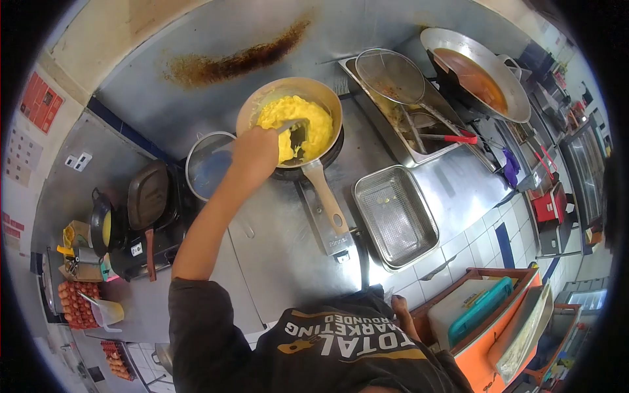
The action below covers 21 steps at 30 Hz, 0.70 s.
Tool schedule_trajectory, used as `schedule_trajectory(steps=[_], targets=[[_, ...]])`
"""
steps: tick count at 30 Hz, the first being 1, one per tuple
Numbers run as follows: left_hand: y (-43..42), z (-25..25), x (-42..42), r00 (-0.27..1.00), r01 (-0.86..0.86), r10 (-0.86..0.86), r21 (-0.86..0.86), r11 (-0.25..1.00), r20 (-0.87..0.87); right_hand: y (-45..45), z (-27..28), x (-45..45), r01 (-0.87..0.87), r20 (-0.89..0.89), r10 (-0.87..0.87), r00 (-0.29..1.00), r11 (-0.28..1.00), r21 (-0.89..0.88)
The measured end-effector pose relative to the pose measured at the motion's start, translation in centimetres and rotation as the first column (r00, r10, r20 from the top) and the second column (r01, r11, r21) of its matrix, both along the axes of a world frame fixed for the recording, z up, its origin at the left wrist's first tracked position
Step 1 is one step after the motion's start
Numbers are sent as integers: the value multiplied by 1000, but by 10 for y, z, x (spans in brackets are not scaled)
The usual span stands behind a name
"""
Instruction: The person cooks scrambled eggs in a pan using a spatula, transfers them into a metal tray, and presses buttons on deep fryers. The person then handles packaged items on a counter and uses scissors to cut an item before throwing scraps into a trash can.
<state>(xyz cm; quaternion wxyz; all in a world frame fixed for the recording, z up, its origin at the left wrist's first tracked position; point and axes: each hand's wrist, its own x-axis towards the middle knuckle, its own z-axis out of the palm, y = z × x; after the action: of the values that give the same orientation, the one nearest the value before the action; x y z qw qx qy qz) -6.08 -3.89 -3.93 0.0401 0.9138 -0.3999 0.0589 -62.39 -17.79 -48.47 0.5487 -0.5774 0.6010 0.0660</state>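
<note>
My left hand (257, 152) is closed round a grey spatula (292, 124), whose blade is in yellow scrambled egg (313, 126). The egg lies in a beige-lined pan (251, 108) on a burner, with its light brown handle (325, 196) pointing toward me; no hand is on that handle. What looks like my right hand (401, 313) is low beside my dark shirt, near the orange cabinet (481, 357). Its fingers are too small and hidden to make out.
A round strainer (211, 165) stands left of the pan. To the right are a wire-mesh basket (396, 216), a metal tray (419, 157) with a sieve (390, 75) and red-handled tongs (458, 137), and a wok (478, 46) of brown liquid. Egg trays (77, 304) sit at lower left.
</note>
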Motion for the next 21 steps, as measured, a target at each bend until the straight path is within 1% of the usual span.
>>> schedule_trajectory(steps=[1,3,6,7,9,10,11,12,13,14,15,16,17,18,19,20,21], targets=[[-6,-14,9,1000,2,-2,-2,1000,1,0,1,-1,2,1,-2,1000,1000,-2],[-14,-39,25,990,26,-4,-155,988,139,1,-1,-2,45,23,-46,999,998,51],[-7,-45,42,987,61,-34,-170,984,155,5,-10,-8,67,28,-67,997,998,-6],[-3,-36,44,986,66,-38,-175,982,160,2,-8,-5,72,33,-72,997,997,-11],[16,-1,26,999,41,-40,-85,996,15,5,-3,-7,110,-28,-108,994,991,74],[23,23,11,997,55,-60,-108,993,-42,6,-7,-11,114,-35,-111,993,990,83],[31,44,-4,992,64,-77,-128,990,-99,6,-15,-16,87,-33,-85,996,994,64],[38,53,-13,992,61,-74,-116,991,-105,6,-21,-19,56,-31,-54,998,997,45],[44,62,-20,981,107,-123,-113,988,-151,7,-26,-21,7,-73,-8,997,1000,-14],[48,65,-24,966,151,-171,-114,982,-194,8,-31,-21,1,-71,-2,997,1000,-9],[48,63,-26,968,146,-165,-110,983,-190,9,-35,-22,-26,-60,24,998,999,-47],[42,57,-29,973,111,-115,-32,993,-200,8,-42,-23,-52,-48,48,998,995,-87],[35,49,-32,976,75,-65,45,996,-208,6,-60,-26,-55,-43,52,998,995,-89],[25,37,-33,976,73,-63,43,996,-207,3,-83,-33,-67,6,67,998,997,-45],[12,23,-30,991,29,-33,-30,999,-130,-2,-94,-37,-79,54,80,995,997,-4],[2,11,-23,999,-7,1,-110,994,-53,-3,-76,-28,-79,53,79,995,997,-13],[-6,3,-14,998,-6,-1,-118,993,-56,2,-44,-13,4,79,-7,997,999,32]])
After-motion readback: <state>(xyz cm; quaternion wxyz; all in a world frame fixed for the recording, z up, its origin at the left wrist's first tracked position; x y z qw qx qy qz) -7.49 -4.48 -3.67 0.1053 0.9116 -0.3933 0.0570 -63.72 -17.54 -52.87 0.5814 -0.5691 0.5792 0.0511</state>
